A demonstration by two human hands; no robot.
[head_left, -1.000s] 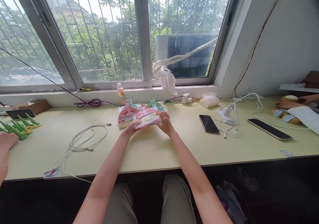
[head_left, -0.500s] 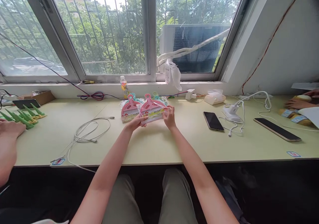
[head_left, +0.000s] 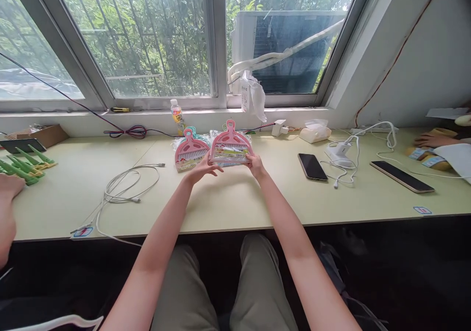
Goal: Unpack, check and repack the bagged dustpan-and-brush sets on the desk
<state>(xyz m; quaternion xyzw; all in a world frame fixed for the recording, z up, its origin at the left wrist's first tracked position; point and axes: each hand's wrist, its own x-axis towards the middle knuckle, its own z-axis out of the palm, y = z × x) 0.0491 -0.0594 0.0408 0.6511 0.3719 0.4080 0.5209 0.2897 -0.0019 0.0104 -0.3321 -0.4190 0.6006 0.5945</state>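
Observation:
A plastic-wrapped pink dustpan-and-brush set (head_left: pixel 231 142) is held up in front of me, its handle pointing away toward the window. My left hand (head_left: pixel 203 171) grips its lower left corner, with some fingers spread out below it. At the lower right corner, my right hand (head_left: pixel 255 167) pinches the edge between thumb and fingers. Just left of it rests another wrapped pink dustpan set (head_left: pixel 190 150), with white bristles and a printed label showing. Blue-green handles show behind both pink sets, partly hidden.
On the left lie a coiled white cable (head_left: pixel 123 186) and green spiky items (head_left: pixel 22 166) beside another person's arm. A bottle (head_left: pixel 177 117) stands behind the sets. Rightward are a phone (head_left: pixel 312 167), a charger (head_left: pixel 339 153), a tissue pack (head_left: pixel 315 131), a second phone (head_left: pixel 402 176) and another person's hand (head_left: pixel 434 139).
The held dustpan set has moved a little right and turned from tilted to nearly level. My left hand's fingers have spread, and my right hand has shifted to the lower corner. The view has tilted downward.

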